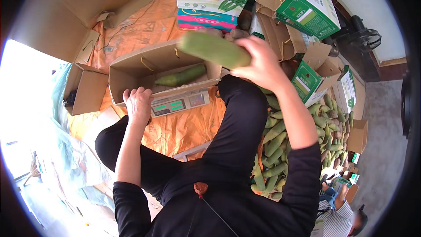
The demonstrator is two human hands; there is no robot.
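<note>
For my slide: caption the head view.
Right hand holds green radish near open box; left hand touches the box.

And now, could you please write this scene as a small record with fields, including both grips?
Right grip: holding a green radish, which is motion-blurred
Left grip: fingers at the near rim of the open carton, toward its left end
Carton contents: a second radish, lying down
Carton's near side: scale with lit green display
Person's right: pile of radishes
Under the work: orange sheet
Lower right: another person, striped top
</note>
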